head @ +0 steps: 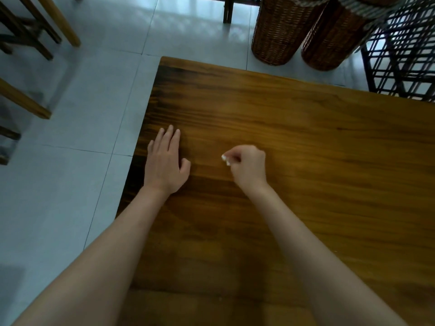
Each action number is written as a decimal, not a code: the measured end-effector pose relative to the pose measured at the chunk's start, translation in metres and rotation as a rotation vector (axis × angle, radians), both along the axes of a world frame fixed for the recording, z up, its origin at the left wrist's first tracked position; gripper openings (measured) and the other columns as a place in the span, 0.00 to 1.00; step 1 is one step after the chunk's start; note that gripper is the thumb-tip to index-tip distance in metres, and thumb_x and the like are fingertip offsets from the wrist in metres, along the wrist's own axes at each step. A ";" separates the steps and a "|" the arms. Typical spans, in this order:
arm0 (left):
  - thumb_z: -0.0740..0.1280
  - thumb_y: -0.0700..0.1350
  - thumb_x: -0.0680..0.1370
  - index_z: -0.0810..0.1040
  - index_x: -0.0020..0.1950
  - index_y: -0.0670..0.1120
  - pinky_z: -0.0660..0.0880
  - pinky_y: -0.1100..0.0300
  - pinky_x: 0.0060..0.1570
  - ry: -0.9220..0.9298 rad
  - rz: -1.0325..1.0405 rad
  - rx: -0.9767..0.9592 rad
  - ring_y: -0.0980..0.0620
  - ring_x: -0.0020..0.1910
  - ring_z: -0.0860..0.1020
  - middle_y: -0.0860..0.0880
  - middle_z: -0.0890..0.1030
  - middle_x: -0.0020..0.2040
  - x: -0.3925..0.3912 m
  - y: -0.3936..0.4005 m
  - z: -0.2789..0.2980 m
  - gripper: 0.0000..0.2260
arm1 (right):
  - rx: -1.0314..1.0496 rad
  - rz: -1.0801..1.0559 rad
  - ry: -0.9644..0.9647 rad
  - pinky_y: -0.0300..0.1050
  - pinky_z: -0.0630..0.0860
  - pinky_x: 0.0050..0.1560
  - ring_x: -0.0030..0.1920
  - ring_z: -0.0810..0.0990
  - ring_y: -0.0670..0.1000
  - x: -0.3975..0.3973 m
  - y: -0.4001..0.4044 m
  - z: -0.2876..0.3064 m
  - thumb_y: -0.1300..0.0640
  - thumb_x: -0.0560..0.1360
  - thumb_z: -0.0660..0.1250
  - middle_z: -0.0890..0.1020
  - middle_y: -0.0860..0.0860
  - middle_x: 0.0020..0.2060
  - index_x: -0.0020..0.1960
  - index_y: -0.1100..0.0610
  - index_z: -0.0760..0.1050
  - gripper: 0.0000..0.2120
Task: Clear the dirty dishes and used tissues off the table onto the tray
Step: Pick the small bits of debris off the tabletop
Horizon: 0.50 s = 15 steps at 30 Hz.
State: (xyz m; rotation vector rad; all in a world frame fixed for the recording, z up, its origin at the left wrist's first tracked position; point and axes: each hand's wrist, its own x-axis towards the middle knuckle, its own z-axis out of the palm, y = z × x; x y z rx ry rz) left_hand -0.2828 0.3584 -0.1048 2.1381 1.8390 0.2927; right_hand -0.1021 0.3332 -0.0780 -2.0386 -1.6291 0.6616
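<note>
Both of my hands are over a brown wooden table (306, 142). My left hand (166, 161) lies flat near the table's left edge, its fingers straight and pointing away from me. To its right, my right hand (247, 165) is curled into a loose fist just above the wood. A small white scrap of tissue (225, 160) shows at its fingertips, pinched there. No tray and no dishes are in view.
Two wicker baskets (282, 31) stand on the tiled floor beyond the table's far edge, with a black wire rack (404, 57) to their right. Wooden chair legs (40, 27) stand at the far left on the pale floor tiles (70, 161).
</note>
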 end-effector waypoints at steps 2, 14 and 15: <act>0.61 0.47 0.77 0.58 0.75 0.43 0.49 0.47 0.72 0.009 0.016 0.010 0.45 0.75 0.53 0.44 0.58 0.76 -0.012 -0.010 0.002 0.28 | 0.044 -0.075 0.036 0.26 0.67 0.40 0.45 0.78 0.44 0.000 0.026 0.006 0.67 0.73 0.66 0.83 0.52 0.46 0.49 0.59 0.82 0.09; 0.56 0.52 0.75 0.60 0.75 0.43 0.51 0.50 0.72 -0.018 0.030 -0.001 0.46 0.75 0.55 0.45 0.61 0.75 -0.033 -0.028 -0.006 0.29 | 0.108 0.114 -0.044 0.28 0.67 0.41 0.42 0.78 0.42 -0.064 0.051 -0.015 0.62 0.73 0.68 0.83 0.50 0.43 0.48 0.55 0.81 0.06; 0.56 0.52 0.75 0.60 0.75 0.43 0.51 0.50 0.72 -0.017 0.030 0.001 0.46 0.75 0.55 0.45 0.61 0.75 -0.033 -0.028 -0.006 0.29 | 0.126 0.190 -0.070 0.29 0.67 0.43 0.43 0.78 0.43 -0.065 0.042 -0.017 0.62 0.73 0.69 0.83 0.50 0.43 0.47 0.55 0.81 0.05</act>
